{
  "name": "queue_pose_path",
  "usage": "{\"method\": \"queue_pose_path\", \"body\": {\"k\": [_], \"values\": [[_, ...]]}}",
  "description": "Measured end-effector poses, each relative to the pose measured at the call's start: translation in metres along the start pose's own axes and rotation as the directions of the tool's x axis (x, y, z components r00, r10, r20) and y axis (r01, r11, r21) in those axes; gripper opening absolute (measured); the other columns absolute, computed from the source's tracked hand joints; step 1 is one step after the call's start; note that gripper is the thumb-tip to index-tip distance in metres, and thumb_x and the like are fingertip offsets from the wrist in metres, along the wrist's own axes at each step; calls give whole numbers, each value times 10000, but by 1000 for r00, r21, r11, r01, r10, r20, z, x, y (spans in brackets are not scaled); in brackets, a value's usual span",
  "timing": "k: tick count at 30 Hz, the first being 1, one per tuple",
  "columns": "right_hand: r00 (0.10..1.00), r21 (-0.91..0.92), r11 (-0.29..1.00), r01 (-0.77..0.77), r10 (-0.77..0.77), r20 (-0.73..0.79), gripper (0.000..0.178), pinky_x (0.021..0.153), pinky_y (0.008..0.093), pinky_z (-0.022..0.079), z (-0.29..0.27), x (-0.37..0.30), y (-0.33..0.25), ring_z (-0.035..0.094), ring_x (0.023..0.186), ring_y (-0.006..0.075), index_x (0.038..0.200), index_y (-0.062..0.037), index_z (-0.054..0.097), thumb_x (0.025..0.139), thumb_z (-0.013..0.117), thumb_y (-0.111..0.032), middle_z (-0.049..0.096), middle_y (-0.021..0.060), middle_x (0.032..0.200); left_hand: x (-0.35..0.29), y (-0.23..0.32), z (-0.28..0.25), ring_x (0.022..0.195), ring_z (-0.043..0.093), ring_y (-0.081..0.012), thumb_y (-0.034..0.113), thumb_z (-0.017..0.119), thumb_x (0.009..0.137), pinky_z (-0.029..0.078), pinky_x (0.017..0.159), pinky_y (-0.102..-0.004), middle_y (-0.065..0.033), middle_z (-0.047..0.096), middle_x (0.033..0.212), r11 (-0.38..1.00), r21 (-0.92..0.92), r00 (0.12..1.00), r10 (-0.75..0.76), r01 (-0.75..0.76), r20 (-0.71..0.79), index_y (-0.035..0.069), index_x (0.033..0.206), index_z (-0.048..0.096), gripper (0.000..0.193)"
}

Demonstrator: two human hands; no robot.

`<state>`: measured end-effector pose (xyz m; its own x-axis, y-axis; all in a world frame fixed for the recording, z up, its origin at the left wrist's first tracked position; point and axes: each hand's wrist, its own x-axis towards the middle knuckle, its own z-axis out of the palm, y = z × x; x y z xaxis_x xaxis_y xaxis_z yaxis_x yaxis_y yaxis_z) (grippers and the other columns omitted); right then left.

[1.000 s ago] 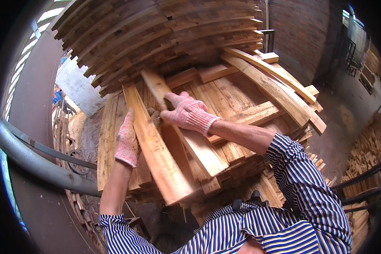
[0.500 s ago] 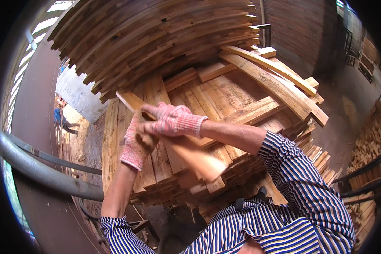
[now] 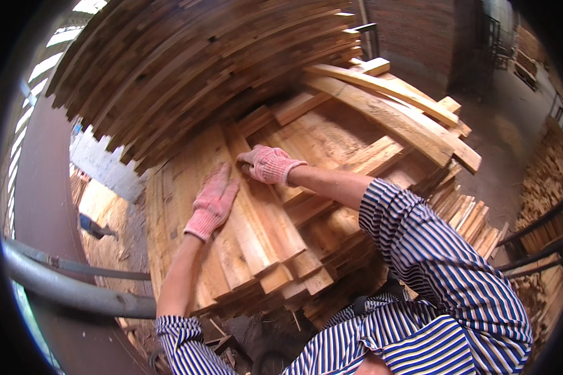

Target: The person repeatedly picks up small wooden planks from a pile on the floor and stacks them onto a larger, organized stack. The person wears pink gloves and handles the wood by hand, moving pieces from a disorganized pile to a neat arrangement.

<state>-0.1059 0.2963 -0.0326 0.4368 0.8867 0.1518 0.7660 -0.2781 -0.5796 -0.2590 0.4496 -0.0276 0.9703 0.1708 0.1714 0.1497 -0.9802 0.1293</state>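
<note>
**Pressing planks onto the stack**

Watching remotely, I saw both gloved hands apart: the left hand (image 3: 214,203) lay flat and open on a wooden plank (image 3: 256,231) atop the stack of boards (image 3: 369,162); the right hand (image 3: 270,164), fingers curled, touched it just farther right.

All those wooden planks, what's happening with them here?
A person in a blue-and-white striped shirt and pink knit gloves is working at a stack of rough, pale wooden planks. The left hand lies flat on the top boards; the right hand presses on a plank beside it. More planks are piled behind.
</note>
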Motion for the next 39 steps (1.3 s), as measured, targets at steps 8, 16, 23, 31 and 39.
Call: {"method": "queue_pose_path", "body": {"k": [8, 16, 23, 31, 39], "values": [[805, -456, 719, -525, 246, -539, 491, 915, 474, 461, -177, -46, 207, 552, 1154, 327, 1336, -113, 445, 937, 504, -394, 513, 157, 1301, -15, -13, -1, 1483, 286, -374, 449, 417, 1038, 178, 1238, -432, -248, 351, 1567, 999, 11, 999, -35, 35, 19, 7, 1531, 344, 666], [963, -464, 856, -228, 126, -240, 501, 894, 438, 521, -204, -93, 147, 646, 1022, 356, 1384, -197, 576, 919, 586, -382, 669, 176, 1160, -16, -8, -16, 1492, 268, -375, 475, 390, 1042, 171, 1238, -430, -230, 339, 1580, 1000, -17, 999, -26, 27, 19, 25, 1537, 335, 672], [1000, -234, 972, -30, 29, -8, 487, 597, 433, 562, -83, -16, -24, 708, 736, 282, 1308, -159, 636, 892, 565, -403, 729, 137, 915, -39, -31, -25, 1471, 321, -356, 444, 442, 1036, 227, 1222, -420, -220, 392, 1553, 998, -51, 997, -44, 41, -60, 32, 1547, 318, 667], [993, -377, 919, -114, 114, -24, 421, 770, 537, 574, -11, 46, 10, 685, 958, 463, 1272, -104, 593, 964, 557, -390, 703, 253, 1033, 0, -8, 6, 1441, 355, -387, 462, 436, 1025, 245, 1212, -420, -253, 397, 1535, 991, -133, 998, -29, 21, -59, -7, 1553, 271, 724], [861, -620, 608, -496, 434, -263, 470, 898, 484, 538, -142, -80, 141, 604, 1128, 377, 1391, -165, 508, 985, 567, -394, 565, 193, 1283, -17, -19, -5, 1455, 340, -373, 466, 441, 1031, 220, 1220, -424, -240, 383, 1553, 995, -101, 999, -12, 7, -47, -1, 1547, 301, 709]]}}
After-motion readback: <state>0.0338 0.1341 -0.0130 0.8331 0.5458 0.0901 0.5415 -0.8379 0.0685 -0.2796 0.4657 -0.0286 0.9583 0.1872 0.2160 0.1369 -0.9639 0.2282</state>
